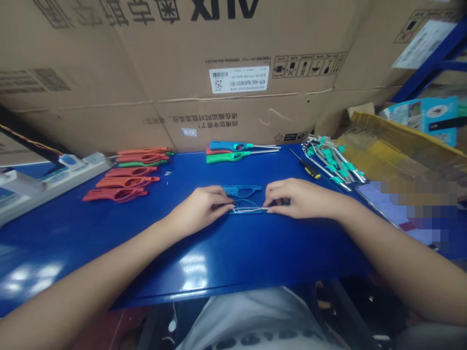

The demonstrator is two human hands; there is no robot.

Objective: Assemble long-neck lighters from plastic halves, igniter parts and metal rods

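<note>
A blue plastic lighter-handle shell [241, 190] lies on the blue table [226, 257] between my hands, with a second shell holding a metal tube [251, 210] just in front of it. My left hand [199, 209] pinches the left end of this front piece, fingers curled. My right hand [297, 198] presses down on its right end, fingers closed over the tube. Both forearms reach in from the bottom corners.
Red and green handle shells [126, 182] lie in a row at the left. Assembled blue, red and green long lighters [233, 150] rest at the back. A screwdriver [308, 167] and a pile of metal tubes with teal parts [333, 163] sit at the right. Cardboard boxes [204, 73] wall the rear.
</note>
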